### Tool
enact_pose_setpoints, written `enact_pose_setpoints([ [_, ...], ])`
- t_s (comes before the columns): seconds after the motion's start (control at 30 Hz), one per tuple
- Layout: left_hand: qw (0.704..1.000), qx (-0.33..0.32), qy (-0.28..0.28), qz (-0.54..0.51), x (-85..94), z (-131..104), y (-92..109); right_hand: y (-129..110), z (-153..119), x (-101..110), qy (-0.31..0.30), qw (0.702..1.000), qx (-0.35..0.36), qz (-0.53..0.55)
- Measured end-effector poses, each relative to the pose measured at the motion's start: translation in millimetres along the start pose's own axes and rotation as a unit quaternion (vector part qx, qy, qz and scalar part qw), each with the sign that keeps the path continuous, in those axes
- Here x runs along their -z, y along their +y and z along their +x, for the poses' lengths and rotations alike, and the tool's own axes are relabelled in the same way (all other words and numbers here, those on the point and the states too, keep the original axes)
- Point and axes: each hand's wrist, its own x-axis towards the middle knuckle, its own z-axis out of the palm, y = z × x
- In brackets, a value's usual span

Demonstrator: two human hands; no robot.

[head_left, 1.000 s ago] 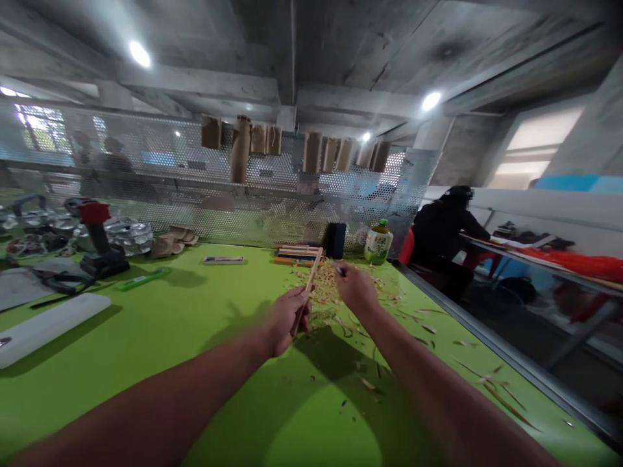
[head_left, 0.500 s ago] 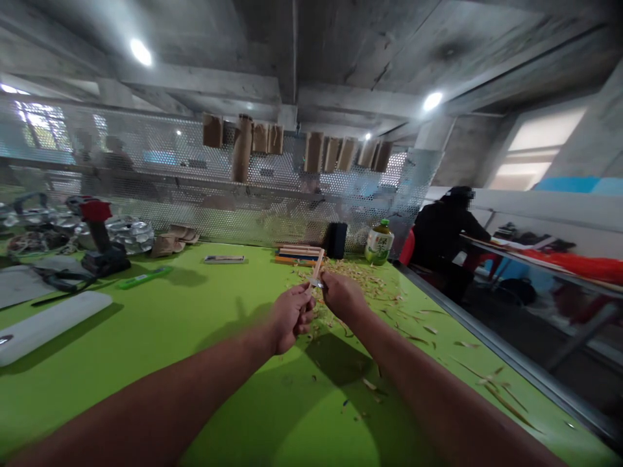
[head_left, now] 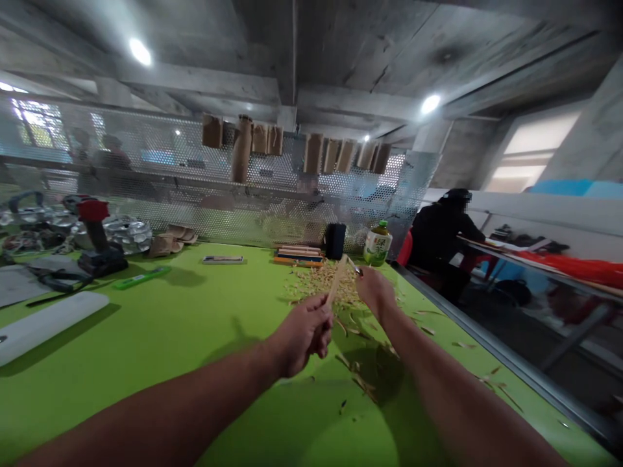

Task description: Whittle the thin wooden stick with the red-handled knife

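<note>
My left hand [head_left: 304, 334] is closed around the lower end of a pale wooden strip [head_left: 337, 280], which points up and away over the green table [head_left: 195, 318]. To its right, my right hand [head_left: 376, 288] is closed on a small knife [head_left: 354, 265]; its blade shows beside the strip's far tip. The knife's handle is mostly hidden in the fist. Beneath and around both hands lie thin curled wood shavings [head_left: 311, 280].
Behind the shavings are a tray of sticks [head_left: 298, 262], a black block [head_left: 335, 241] and a green-capped bottle [head_left: 378, 243]. A drill [head_left: 100, 237], a green case [head_left: 142, 277] and a white bar [head_left: 53, 324] lie left. A person [head_left: 442, 237] sits at right.
My right hand and the knife have moved right and slightly away, towards the strip's tip. My left hand has shifted right and a little nearer, and the strip stands out more clearly.
</note>
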Motion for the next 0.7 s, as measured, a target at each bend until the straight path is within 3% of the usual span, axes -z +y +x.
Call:
enact_pose_setpoints([
  [0.13,0.998,-0.021,0.063,0.023,14.1,13.1,3.6,-23.2,-16.0,1.5,0.037,0.997,0.068,0.031],
  [0.3,0.998,-0.033,0.056,0.014,18.8,14.1,11.8,-61.0,-43.4,-0.8,-0.018,0.986,0.164,0.019],
  [0.47,0.996,-0.030,0.074,-0.024,18.8,14.6,15.6,-64.3,-51.0,-2.9,-0.033,0.974,0.225,0.005],
  [0.7,0.996,-0.008,0.064,-0.063,13.4,15.7,18.6,-61.3,-41.6,-0.6,0.007,0.977,0.215,-0.013],
])
